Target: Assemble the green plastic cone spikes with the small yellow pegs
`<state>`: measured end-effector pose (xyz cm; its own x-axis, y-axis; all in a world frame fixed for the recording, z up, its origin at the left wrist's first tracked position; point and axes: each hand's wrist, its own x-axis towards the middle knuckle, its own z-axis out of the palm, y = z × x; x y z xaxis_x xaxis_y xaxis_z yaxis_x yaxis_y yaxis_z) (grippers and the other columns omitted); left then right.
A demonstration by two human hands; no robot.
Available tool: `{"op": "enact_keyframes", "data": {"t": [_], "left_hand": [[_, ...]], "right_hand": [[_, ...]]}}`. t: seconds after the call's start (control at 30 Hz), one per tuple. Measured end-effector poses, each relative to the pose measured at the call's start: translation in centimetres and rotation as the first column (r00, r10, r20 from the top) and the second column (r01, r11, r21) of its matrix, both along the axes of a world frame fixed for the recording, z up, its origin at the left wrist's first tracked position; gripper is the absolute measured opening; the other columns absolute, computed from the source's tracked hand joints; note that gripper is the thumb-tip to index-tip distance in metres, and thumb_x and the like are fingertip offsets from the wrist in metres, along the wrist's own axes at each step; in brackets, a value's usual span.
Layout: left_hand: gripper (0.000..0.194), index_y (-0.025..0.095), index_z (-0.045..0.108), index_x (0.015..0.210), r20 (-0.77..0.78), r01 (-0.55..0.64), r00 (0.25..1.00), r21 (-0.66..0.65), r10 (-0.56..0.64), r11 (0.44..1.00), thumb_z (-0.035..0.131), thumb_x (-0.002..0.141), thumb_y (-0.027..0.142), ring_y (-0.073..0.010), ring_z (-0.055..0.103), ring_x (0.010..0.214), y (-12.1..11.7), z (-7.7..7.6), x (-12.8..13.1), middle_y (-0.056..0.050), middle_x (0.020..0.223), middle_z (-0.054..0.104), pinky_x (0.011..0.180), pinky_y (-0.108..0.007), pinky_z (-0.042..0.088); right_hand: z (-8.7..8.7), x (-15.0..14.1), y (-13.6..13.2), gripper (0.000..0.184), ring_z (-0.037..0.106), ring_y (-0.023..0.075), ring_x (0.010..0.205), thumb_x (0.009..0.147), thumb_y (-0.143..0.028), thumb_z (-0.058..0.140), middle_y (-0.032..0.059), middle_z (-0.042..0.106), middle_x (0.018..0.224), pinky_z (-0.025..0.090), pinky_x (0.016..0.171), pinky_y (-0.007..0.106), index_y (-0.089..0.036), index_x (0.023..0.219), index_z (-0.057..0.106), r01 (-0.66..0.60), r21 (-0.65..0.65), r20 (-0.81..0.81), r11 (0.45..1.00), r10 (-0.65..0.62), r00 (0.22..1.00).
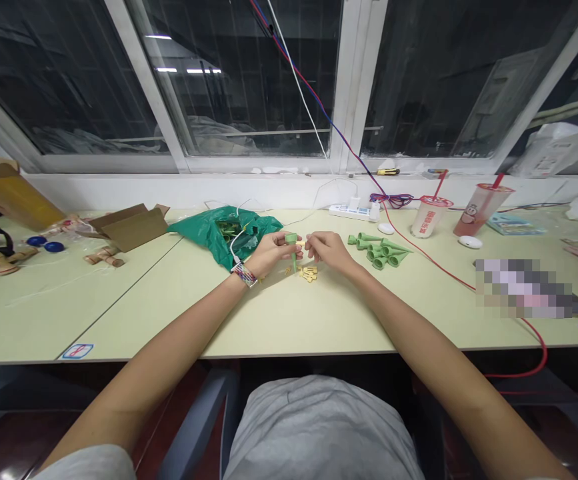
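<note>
Grip at left (267, 253) clamps a green cone (291, 237); right grip (329, 249) pinches a yellow piece (301, 243).

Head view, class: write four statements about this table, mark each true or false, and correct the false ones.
1. The left hand holds a green cone-shaped piece. True.
2. Small yellow pieces lie on the table near the hands. True.
3. The drink cups have blue straws. False: both drink cups have red straws.
4. The plastic bag lies right of the right hand. False: the green plastic bag lies left of the right hand.
</note>
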<state>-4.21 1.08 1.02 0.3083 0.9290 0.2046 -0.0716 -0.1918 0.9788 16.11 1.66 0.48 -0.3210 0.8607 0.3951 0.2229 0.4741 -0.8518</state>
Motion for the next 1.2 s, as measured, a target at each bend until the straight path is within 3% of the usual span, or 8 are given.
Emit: {"op": "enact_keyframes", "data": {"t": [0.17,0.33,0.6,0.83,0.93,1.1,1.2], "left_hand": [[0.044,0.014,0.075,0.102,-0.002,0.015,1.0,0.006,-0.015,1.0,0.094,0.066,0.032,-0.0217,0.073,0.08,0.07,-0.22,-0.05,-0.009,0.09,0.076,0.077,-0.035,0.059],[0.045,0.015,0.075,0.105,-0.016,0.041,0.999,0.019,-0.041,0.999,0.093,0.068,0.033,-0.0214,0.073,0.081,0.25,-0.52,-0.11,-0.01,0.096,0.076,0.075,-0.033,0.059],[0.046,0.015,0.071,0.105,-0.042,0.057,0.998,0.011,-0.056,0.998,0.091,0.068,0.034,-0.0188,0.073,0.082,0.15,-0.28,-0.13,-0.007,0.099,0.075,0.079,-0.032,0.06],[0.042,0.013,0.072,0.099,-0.045,0.043,0.998,0.002,-0.043,0.999,0.092,0.066,0.031,-0.0194,0.074,0.079,-0.21,-0.04,0.01,-0.007,0.091,0.075,0.077,-0.031,0.059],[0.04,0.013,0.072,0.099,-0.049,0.038,0.998,0.027,-0.036,0.999,0.091,0.068,0.03,-0.0193,0.074,0.08,-0.33,-0.04,0.03,-0.007,0.09,0.076,0.078,-0.031,0.059],[0.043,0.013,0.074,0.103,-0.057,0.048,0.997,0.027,-0.047,0.998,0.091,0.067,0.029,-0.0198,0.074,0.081,-0.27,-0.1,0.05,-0.008,0.093,0.077,0.081,-0.034,0.06],[0.045,0.013,0.075,0.103,-0.02,0.05,0.999,-0.007,-0.05,0.999,0.093,0.065,0.029,-0.0196,0.073,0.08,-0.2,-0.13,0.09,-0.01,0.096,0.077,0.081,-0.035,0.061]], "right_hand": [[0.02,-0.06,-0.17,0.016,0.058,0.0119,0.057,0.086,-0.036,0.065,-0.0007,0.07,0.073,0.045,0.057,0.024,-0.02,0.086,0.065,-0.042,0.049,-0.003,0.998,0.043,0.999],[0.16,-0.13,-0.35,0.028,0.053,0.0106,0.052,0.093,-0.039,0.053,-0.0036,0.062,0.061,0.041,0.056,0.024,-0.021,0.072,0.056,-0.035,0.029,0.09,0.999,0.032,0.995],[0.13,-0.32,-0.32,0.03,0.053,0.0116,0.049,0.095,-0.045,0.053,-0.0044,0.058,0.062,0.042,0.053,0.025,-0.021,0.076,0.055,-0.063,-0.044,0.022,0.997,0.064,0.998],[-0.19,-0.17,-0.27,0.018,0.05,0.0107,0.057,0.086,-0.038,0.066,-0.0029,0.064,0.079,0.038,0.057,0.025,-0.021,0.09,0.06,-0.053,0.127,0.048,0.99,0.047,0.998],[0.03,0.04,-0.26,0.019,0.05,0.0118,0.061,0.09,-0.038,0.061,-0.0018,0.064,0.074,0.037,0.06,0.026,-0.02,0.085,0.063,-0.056,0.176,0.1,0.983,0.039,0.994],[0.31,0.26,-0.47,0.039,0.048,0.0134,0.062,0.099,-0.047,0.048,-0.0025,0.055,0.063,0.035,0.063,0.027,-0.021,0.07,0.052,-0.063,0.126,0.166,0.99,0.041,0.985],[0.27,0.3,-0.66,0.031,0.046,0.0137,0.063,0.1,-0.044,0.047,-0.0035,0.055,0.067,0.032,0.063,0.027,-0.022,0.078,0.05,-0.053,0.18,0.229,0.982,0.011,0.973]]}}
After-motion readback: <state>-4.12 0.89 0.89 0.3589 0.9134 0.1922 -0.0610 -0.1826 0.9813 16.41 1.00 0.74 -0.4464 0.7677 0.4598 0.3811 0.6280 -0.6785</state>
